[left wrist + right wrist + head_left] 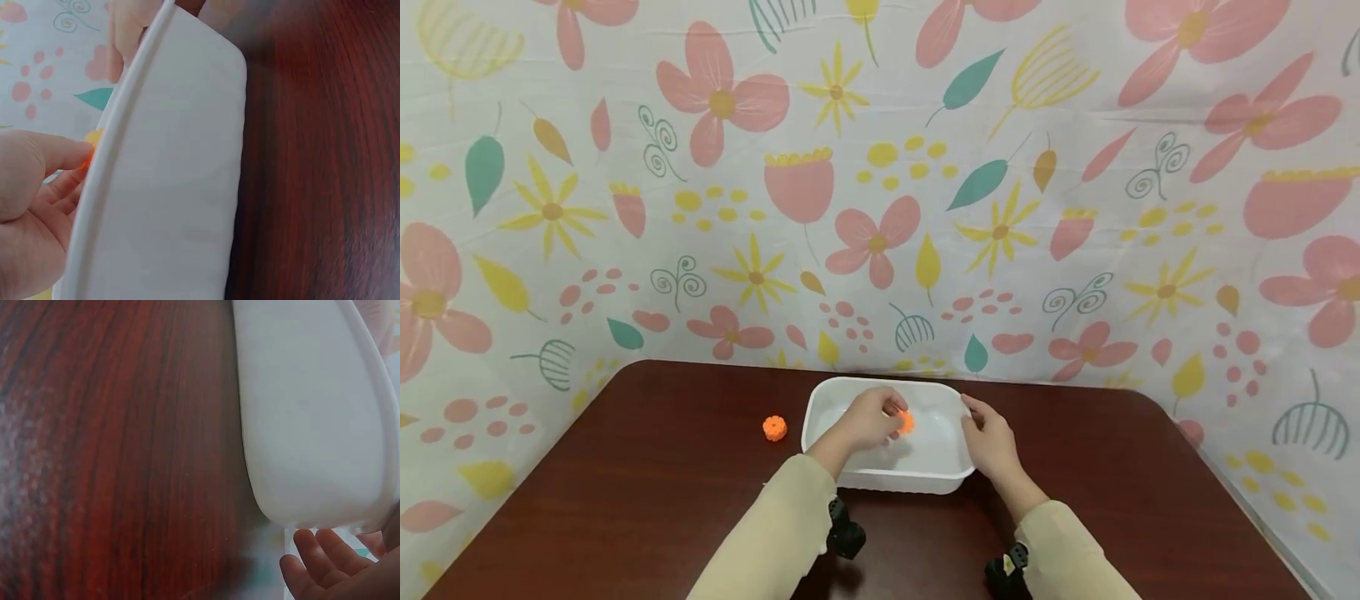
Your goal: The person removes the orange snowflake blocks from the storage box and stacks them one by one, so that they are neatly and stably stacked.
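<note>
A white rectangular plastic basin sits on the table. Over its inside, my left hand pinches a small orange flower-shaped piece between thumb and fingers. In the left wrist view, the basin's rim partly hides that orange piece beside the thumb. At the basin's right end, my right hand holds the rim, fingertips along the outside of the end wall. The right wrist view shows the right hand's fingers curving close by the basin's corner. A second orange scalloped piece lies on the table left of the basin.
The dark reddish wooden table stretches out on both sides of the basin. Behind its far edge hangs a white cloth printed with flowers and leaves. Black wrist cameras are strapped under both light sleeves.
</note>
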`<state>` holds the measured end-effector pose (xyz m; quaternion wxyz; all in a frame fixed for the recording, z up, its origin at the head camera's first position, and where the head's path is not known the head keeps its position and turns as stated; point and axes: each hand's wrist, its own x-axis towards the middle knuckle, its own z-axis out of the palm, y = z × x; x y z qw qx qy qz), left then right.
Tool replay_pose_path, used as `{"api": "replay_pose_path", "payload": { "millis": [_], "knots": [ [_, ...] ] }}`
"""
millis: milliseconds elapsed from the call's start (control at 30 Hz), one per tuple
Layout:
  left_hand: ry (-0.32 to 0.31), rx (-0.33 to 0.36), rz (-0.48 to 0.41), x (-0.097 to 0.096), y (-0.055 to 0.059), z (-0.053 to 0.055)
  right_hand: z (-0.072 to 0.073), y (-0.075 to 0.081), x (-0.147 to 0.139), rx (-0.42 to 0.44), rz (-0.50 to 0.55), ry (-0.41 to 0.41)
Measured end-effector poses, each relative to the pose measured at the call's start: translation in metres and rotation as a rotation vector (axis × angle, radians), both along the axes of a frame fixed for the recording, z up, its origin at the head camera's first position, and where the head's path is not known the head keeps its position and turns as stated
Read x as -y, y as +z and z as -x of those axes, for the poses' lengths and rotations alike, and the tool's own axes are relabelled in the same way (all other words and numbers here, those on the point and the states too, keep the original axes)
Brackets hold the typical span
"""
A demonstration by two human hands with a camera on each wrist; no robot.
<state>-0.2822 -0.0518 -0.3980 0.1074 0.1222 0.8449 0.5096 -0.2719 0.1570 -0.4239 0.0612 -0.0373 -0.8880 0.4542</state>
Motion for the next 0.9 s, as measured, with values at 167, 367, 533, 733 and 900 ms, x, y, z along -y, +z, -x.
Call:
{"api": "replay_pose_path", "payload": {
  "millis": [167,367,533,733,900],
  "knots": [
    [0.016,-0.02,-0.007,0.012,0.01,-0.005,0.0,0.0,0.002,0.012,0.011,0.008],
    [0.036,-0.021,-0.008,0.022,0.01,-0.007,-0.001,0.001,0.0,0.027,0.003,-0.003],
    [0.069,-0.022,-0.005,0.029,0.009,-0.007,0.0,0.002,0.0,0.032,0.012,-0.005],
    [0.083,-0.022,-0.001,0.036,0.012,-0.01,-0.001,0.002,0.0,0.032,0.013,-0.004],
    [0.113,-0.022,-0.008,0.044,0.014,-0.012,-0.001,0.001,-0.001,0.039,0.019,-0.005]
  ]
}}
